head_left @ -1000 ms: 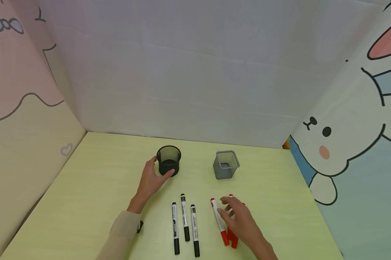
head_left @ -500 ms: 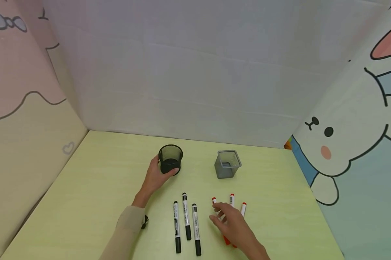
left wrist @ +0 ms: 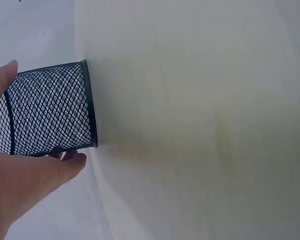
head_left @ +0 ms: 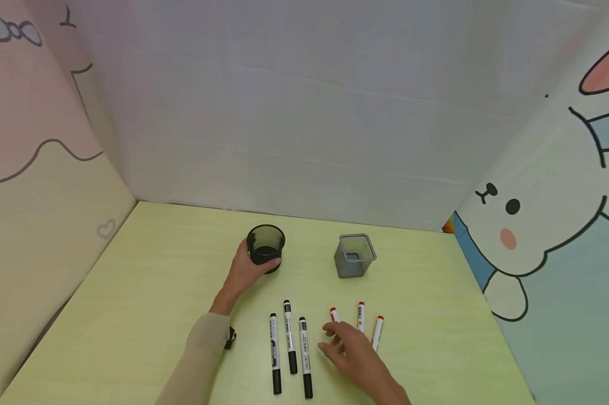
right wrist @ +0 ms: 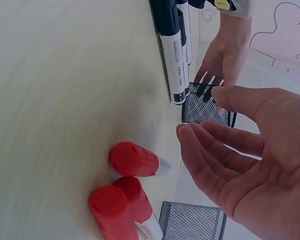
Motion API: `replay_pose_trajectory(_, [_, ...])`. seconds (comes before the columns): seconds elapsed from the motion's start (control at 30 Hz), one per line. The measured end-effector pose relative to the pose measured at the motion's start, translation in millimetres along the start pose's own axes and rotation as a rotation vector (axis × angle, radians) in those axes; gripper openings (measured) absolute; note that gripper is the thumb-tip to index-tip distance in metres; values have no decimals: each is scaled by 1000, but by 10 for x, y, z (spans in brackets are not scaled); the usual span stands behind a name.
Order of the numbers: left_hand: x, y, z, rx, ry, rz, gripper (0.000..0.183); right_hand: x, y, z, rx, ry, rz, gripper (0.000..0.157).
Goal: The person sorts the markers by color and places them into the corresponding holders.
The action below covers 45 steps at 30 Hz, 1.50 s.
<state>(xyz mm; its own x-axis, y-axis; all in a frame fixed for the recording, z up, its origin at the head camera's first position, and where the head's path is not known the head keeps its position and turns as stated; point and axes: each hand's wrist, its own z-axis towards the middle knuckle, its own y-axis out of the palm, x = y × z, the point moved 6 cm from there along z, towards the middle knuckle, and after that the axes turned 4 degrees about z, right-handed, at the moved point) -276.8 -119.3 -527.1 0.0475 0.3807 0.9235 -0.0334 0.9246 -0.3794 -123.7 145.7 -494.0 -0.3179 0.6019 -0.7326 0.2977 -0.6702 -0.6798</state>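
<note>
Behind the pale yellow table (head_left: 132, 281) stands a plain whitish wall (head_left: 304, 112), and cartoon drawings (head_left: 557, 236) are on both sides of it. Toward the back of the table, the left hand (head_left: 243, 271) holds a round black mesh cup (head_left: 266, 253), with the thumb across its front. To the right, well apart from it, stands a square grey mesh cup (head_left: 350, 268). Closer to the person, three black-capped markers (head_left: 290, 334) lie side by side. The right hand (head_left: 356, 355) is above three red-capped markers (head_left: 361, 316) (it hides part of them), empty, with fingers loosely bent and a gap between thumb and fingertips.
</note>
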Motion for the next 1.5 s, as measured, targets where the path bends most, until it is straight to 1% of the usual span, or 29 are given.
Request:
replay_pose_trajectory(0.17, [-7, 17, 45, -14, -17, -7, 106, -26, 60, 9, -24, 11, 13, 26])
replay_pose_trajectory(0.3, [1, 27, 58, -38, -37, -16, 108, -53, 118, 19, -55, 30, 37, 27])
replay_pose_trajectory(0.47, [-12, 33, 73, -51, -53, -12, 110, -59, 198, 37, -87, 86, 34, 31])
replay_pose_trajectory(0.63, [-12, 39, 78, -54, -61, -31, 108, -68, 250, 61, -95, 120, 22, 32])
replay_pose_trajectory(0.87, [-8, 43, 112, -52, -36, -52, 102, -56, 307, 119, -110, 215, 28, 35])
replay_pose_trajectory(1.0, [-18, 49, 133, -57, -28, -49, 100, -62, 331, 144, -98, 243, 28, 34])
replay_pose_trajectory(1.13, [-28, 51, 143, -69, -35, -42, 101, -67, 351, 167, -70, 261, 21, 33])
replay_pose_trajectory(1.3, [-52, 52, 147, -79, -44, -30, 101, -66, 362, 191, -49, 265, 10, 29])
replay_pose_trajectory(1.5, [-34, 42, 133, -88, -40, -26, 100, -89, 352, 223, -39, 266, 1, 25])
